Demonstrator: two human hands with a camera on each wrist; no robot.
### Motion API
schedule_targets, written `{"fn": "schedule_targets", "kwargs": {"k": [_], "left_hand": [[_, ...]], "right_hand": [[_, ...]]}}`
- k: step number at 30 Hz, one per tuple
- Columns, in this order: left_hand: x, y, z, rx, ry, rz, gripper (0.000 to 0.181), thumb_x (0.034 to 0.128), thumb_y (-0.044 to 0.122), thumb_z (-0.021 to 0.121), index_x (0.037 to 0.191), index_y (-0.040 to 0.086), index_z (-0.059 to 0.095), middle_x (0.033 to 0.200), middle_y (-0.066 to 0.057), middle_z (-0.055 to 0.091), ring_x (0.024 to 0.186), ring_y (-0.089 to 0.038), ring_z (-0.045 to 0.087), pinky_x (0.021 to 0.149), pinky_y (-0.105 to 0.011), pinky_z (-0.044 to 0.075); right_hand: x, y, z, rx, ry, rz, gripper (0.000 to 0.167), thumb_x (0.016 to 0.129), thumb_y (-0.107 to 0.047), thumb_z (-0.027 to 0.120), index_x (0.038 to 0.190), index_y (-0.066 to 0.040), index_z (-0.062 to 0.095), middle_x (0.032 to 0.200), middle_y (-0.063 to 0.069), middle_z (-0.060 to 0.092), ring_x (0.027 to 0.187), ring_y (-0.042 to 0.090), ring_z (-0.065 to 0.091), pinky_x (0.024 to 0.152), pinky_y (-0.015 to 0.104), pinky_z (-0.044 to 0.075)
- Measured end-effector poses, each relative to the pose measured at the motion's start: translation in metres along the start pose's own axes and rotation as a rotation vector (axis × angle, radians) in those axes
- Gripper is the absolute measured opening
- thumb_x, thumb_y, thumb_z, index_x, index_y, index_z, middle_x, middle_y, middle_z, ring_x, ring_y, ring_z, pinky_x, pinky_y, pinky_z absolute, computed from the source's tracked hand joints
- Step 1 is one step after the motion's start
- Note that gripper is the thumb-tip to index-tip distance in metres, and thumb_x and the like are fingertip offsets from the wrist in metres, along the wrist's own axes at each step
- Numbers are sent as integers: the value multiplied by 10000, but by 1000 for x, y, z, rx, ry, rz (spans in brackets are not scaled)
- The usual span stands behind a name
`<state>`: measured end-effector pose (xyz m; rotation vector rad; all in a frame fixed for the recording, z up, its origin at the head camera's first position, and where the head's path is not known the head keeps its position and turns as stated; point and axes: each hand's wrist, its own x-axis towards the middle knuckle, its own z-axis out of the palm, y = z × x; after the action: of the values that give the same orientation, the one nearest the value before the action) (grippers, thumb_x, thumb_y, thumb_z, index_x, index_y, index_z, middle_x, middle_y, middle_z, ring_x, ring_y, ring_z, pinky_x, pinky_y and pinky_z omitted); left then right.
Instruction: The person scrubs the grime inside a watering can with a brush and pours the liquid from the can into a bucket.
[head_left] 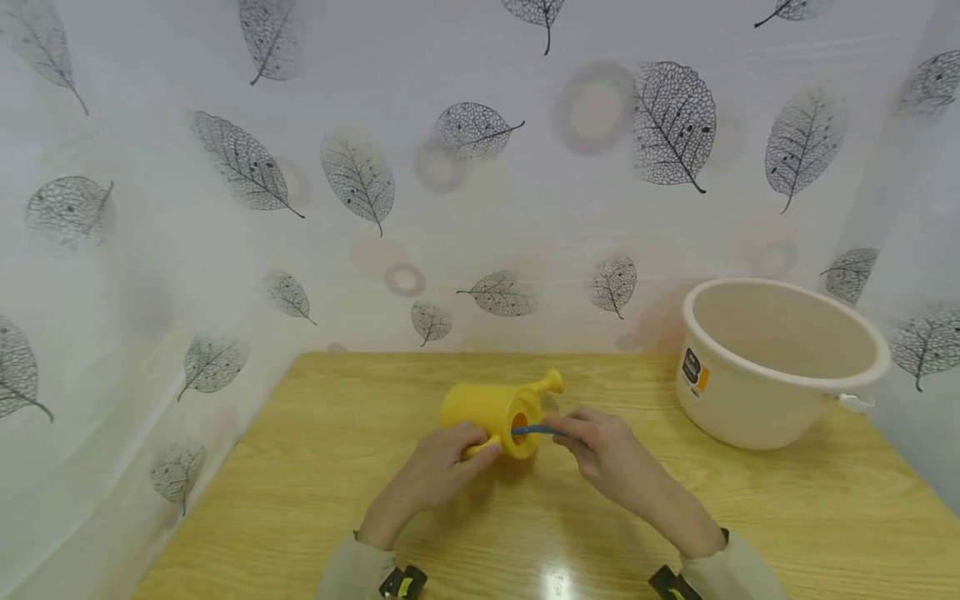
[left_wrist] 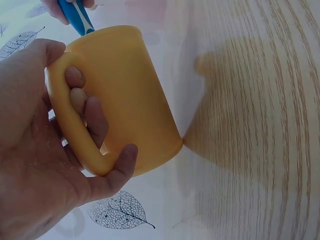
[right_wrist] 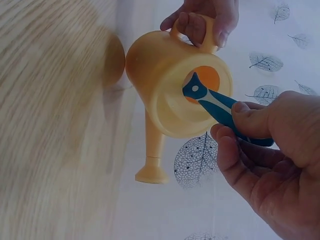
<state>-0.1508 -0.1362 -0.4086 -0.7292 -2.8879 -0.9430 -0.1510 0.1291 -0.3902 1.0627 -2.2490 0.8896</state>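
Note:
A yellow toy watering can [head_left: 480,406] is tipped on its side, its round opening toward the right and its spout [right_wrist: 152,170] pointing away. My left hand [head_left: 442,467] grips its handle [left_wrist: 75,120], fingers curled through the loop. My right hand [head_left: 611,454] pinches the handle of a blue and white peeler [right_wrist: 220,110] between thumb and fingers. The head of the peeler is at the can's opening, over the orange inside; how far in it reaches is hard to tell. The can is low over the wooden table [head_left: 337,500], its lower edge at or near the surface.
A large cream bucket [head_left: 750,408] with a label stands at the table's right back. Behind the table hangs a pale curtain [head_left: 480,225] printed with leaves, which also runs along the left side.

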Motion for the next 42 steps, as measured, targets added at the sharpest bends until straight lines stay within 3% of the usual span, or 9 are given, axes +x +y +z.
{"fn": "schedule_targets", "kwargs": {"k": [5,11,15,22,27,32,36,42], "left_hand": [[-1,0,0,7,8,4,348,1049,457,525,763,261,509,747,149,468,669,-16,424,633,-208,383],[-1,0,-1,8,12,10,348,1048,452,530,758,261,499,746,149,463,668,-13,418,635,-205,379],[-1,1,-1,6,10,6,348,1048,455,526,760,261,499,750,148,465,669,-16,419,634,-206,378],[0,1,-2,-7,6,-5,355,1052,457,519,762,252,506,754,145,470,672,-22,424,635,-210,378],[0,1,-1,-3,3,-7,359,1051,462,517,766,245,513,748,144,468,669,-21,420,639,-212,381],[0,0,-1,5,2,-9,351,1050,462,519,772,249,522,749,143,468,671,-22,421,641,-212,383],[0,0,-1,6,1,-7,344,1050,465,518,772,263,520,753,144,468,675,-21,423,643,-212,384],[0,0,-1,10,0,-8,342,1052,471,512,773,273,516,755,146,466,680,-20,423,648,-212,383]], "right_hand": [[0,1,6,22,-24,22,308,804,102,773,1069,-56,781,893,60,740,726,76,652,601,167,520],[0,1,9,59,-111,88,285,859,73,738,1118,-42,771,894,67,725,727,28,579,596,176,502],[0,0,6,19,-143,91,316,865,70,729,1155,-54,760,914,66,726,748,64,615,620,190,519],[-2,-1,0,-83,-96,40,378,815,87,769,1143,-99,770,890,31,704,728,81,633,611,177,515],[-3,-3,-3,-116,-75,5,391,789,72,797,1132,-115,778,826,-10,659,669,7,551,567,146,462],[-3,-4,-1,-56,-68,28,311,804,23,813,1089,-98,789,771,-47,602,631,-69,407,508,128,396],[-3,-3,0,-13,-59,48,255,818,-8,817,1055,-99,794,767,-60,595,629,-77,382,496,123,379],[-3,-3,1,-39,-4,-17,266,809,27,812,1047,-90,793,805,-41,589,656,-53,424,523,112,389]]}}
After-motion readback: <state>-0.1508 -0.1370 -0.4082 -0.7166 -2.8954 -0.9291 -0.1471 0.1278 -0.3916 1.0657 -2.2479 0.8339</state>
